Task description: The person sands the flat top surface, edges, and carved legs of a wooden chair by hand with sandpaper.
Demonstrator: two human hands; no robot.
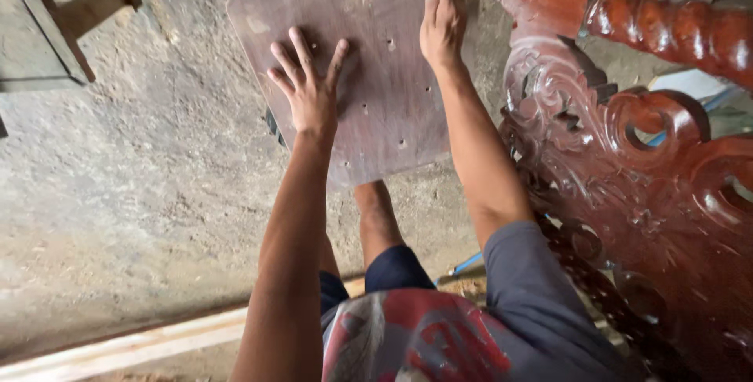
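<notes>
A flat reddish-brown wooden board [388, 127] with several small drilled holes lies tilted in front of me. My left hand [308, 84] presses flat on it, fingers spread. At the board's far right edge my right hand [441, 25] rests with fingers together, and a small pale object at its fingertips is mostly hidden. My bare leg shows under the board.
A carved, glossy red-brown furniture piece [651, 170] with scrollwork and a twisted rail stands close at the right. The dusty concrete floor [133, 186] spreads left. A pale wooden strip [133, 347] lies at the bottom left, and a wooden frame [70, 13] at the top left.
</notes>
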